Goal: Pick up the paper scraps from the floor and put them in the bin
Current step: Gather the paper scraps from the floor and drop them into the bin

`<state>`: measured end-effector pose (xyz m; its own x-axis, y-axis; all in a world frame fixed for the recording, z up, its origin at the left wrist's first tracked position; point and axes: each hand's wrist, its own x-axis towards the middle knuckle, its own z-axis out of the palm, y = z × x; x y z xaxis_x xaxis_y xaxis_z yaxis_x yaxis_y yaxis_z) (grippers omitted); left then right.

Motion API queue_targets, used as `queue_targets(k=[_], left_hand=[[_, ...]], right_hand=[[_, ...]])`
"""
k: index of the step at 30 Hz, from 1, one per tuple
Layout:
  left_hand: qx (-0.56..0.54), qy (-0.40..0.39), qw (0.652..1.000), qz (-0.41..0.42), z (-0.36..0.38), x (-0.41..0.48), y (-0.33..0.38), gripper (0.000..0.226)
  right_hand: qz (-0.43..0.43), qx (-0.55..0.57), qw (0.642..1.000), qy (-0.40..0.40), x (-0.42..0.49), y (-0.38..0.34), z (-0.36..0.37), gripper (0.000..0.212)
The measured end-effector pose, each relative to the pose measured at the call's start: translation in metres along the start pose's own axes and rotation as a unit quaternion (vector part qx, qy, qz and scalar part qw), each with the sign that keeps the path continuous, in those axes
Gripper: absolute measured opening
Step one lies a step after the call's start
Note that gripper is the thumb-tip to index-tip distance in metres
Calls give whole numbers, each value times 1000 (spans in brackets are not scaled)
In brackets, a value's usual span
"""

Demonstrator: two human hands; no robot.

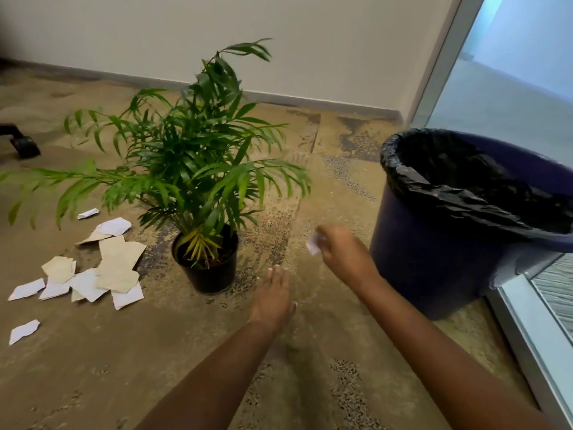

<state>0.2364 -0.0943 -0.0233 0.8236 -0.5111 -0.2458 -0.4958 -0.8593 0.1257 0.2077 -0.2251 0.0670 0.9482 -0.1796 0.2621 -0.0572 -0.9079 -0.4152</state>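
The left hand (273, 293) reached out flat and empty, fingers straight, over the tan carpet (155, 352). The right hand (345, 254), nearer the black-lined dark blue round plastic bin (434, 259), pinched a small white paper scrap (313, 243); the bin's mouth lay up and to its right. The other torn white and beige paper scraps (102, 268) lay well to the left.

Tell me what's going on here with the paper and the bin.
A person is clearing torn paper off the brown carpet. Their right hand pinches a small white paper scrap beside the round dark blue bin lined with a black plastic bag, not yet over its opening. The left hand is open and empty, low near the green palm in its black pot. A pile of white and beige paper scraps lies on the carpet left of the plant, not yet picked up.
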Motion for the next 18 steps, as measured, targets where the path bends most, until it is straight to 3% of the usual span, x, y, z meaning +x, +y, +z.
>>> queue_targets(k=[6,9,11,15,18], left_hand=[[-39,108,993,30,-49,9,41,69],[-36,157,986,48,-68,8,55,68],[-15,172,983,63,-78,6,62,67],[49,173,979,96,-88,-2,62,67],[99,155,977,112,-87,-11,51,66]], right_hand=[[-51,-16,959,278,12,-16,-98,18],[27,-34,941,335,18,2,-135,22],[109,-63,943,307,18,21,-150,27],[246,-87,952,158,10,45,-156,32],[264,-104,947,148,8,34,-155,38]])
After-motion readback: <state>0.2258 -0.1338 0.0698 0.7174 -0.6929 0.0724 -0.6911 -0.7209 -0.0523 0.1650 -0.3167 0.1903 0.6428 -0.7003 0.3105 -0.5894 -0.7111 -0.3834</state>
